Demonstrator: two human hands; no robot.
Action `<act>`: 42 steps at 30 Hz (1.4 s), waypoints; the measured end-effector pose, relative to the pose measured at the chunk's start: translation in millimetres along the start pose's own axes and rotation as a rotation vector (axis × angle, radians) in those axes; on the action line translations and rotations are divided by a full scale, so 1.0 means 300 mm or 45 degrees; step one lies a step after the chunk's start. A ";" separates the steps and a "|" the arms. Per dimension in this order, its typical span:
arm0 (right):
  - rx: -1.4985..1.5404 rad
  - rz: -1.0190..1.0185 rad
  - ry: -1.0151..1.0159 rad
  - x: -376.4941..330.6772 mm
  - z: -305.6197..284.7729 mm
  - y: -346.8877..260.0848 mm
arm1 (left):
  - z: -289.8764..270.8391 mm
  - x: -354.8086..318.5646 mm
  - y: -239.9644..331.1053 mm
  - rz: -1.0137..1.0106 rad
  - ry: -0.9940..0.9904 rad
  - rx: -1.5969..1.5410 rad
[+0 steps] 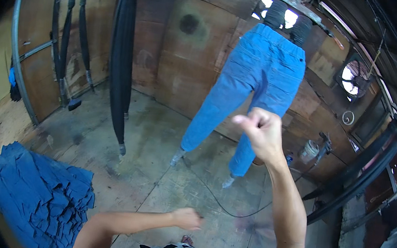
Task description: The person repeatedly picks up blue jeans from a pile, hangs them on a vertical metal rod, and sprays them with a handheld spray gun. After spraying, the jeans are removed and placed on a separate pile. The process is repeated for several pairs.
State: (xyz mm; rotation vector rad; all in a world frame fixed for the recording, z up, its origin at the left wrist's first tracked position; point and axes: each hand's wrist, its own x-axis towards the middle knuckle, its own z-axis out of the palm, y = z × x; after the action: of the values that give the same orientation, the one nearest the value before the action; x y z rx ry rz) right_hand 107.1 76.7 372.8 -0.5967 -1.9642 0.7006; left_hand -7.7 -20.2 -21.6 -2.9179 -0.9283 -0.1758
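A pair of blue jeans (260, 64) hangs from a black padded form under an overhead bar, legs spread and pointing down to the floor. My right hand (262, 134) is raised in front of the jeans' lower part, overlapping it in view. Its fingers are curled and the thumb sticks out to the left; nothing shows in it. Whether it touches the cloth I cannot tell. Lower down, my left hand (188, 219) hovers before my body, slightly blurred, its fingers curled in with no object visible.
Blue garments lie in a large pile (43, 194) at the lower left. Black narrow forms (122, 60) hang left of the jeans, with more dark forms (366, 174) at the right. A thin hose (227, 212) crosses the floor. A whitish bucket (309, 151) hangs near the wall.
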 end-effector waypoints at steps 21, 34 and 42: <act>0.563 0.035 -0.061 -0.146 -0.149 0.478 | 0.897 -1.265 0.637 -1.971 -0.791 -1.170; 0.162 1.149 0.588 -0.590 -0.179 1.593 | 0.971 -0.437 -0.411 -2.040 0.097 -1.830; 0.585 1.696 0.444 -0.477 -0.074 2.178 | 0.725 0.140 -1.477 -2.137 1.000 -1.659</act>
State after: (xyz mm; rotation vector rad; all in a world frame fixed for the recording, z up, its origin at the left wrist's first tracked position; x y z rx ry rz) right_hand 270.4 457.4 -152.7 -1.5947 -0.8172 1.6229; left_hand -211.7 387.5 -215.4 -0.8945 -3.2102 -2.2383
